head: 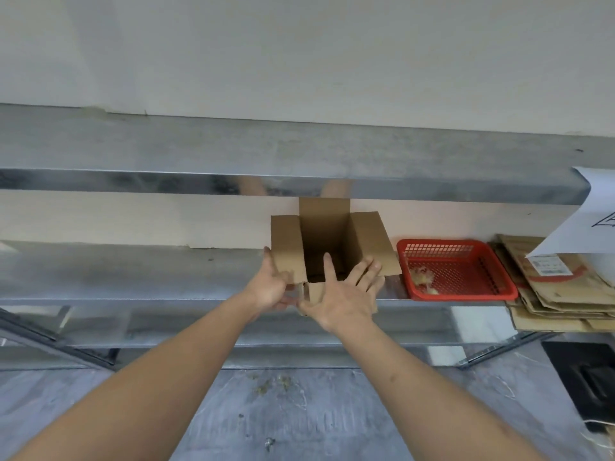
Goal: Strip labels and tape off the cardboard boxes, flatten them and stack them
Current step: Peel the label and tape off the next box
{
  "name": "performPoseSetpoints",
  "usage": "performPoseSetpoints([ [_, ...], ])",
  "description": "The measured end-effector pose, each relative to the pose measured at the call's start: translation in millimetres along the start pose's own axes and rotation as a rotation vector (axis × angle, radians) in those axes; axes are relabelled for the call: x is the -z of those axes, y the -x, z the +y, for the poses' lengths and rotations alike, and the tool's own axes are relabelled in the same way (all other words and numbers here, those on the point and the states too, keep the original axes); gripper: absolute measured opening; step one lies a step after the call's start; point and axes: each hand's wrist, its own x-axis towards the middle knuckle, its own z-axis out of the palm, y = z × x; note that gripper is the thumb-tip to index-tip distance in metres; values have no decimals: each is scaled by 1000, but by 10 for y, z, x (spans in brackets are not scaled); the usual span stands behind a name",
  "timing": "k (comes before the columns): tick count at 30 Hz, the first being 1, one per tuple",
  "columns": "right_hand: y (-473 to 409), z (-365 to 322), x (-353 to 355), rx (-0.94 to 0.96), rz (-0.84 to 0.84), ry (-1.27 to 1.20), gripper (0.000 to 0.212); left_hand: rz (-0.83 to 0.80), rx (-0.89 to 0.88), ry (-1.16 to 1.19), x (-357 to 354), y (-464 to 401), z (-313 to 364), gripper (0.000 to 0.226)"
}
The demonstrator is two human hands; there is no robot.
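A small brown cardboard box (332, 237) stands open on the steel table, its top flaps spread outward and its inside empty. My left hand (271, 286) grips the box's near-left corner, thumb on the left flap. My right hand (346, 294) holds the near side, with one finger reaching over the rim into the box and the others spread on the right flap. Flattened cardboard boxes (559, 294) lie stacked at the right end of the table, the top one bearing a white label (549, 264) and red print.
A red perforated plastic basket (456, 269) with scraps of peeled tape sits between the box and the stack. A steel shelf (299, 158) runs overhead, with a white paper sheet (589, 221) hanging off its right end. A black object (589, 380) lies on the floor at right.
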Motion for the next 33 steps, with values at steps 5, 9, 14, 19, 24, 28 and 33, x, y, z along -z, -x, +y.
performPoseSetpoints([
  [5,-79,-91,-197,-4,197,-124,79,-9,-64,-286,95,-66,-237,52],
  [9,-153,-113,-197,-10,174,-238,53,1,-60,-234,163,-131,-316,54],
  [14,-94,-64,-231,53,228,-505,30,154,2,-176,288,-155,-429,73],
  [19,-43,-40,-192,17,34,-1183,58,237,28,-213,466,-144,-498,58],
  [24,34,-89,-199,-107,-275,-1906,45,383,-163,39,784,-21,-392,56],
  [28,100,-163,-330,-207,-496,-2111,48,433,-497,-202,1013,73,-171,46],
  [33,-178,-264,-526,-390,-470,-2238,46,445,-552,-707,962,93,13,60],
])
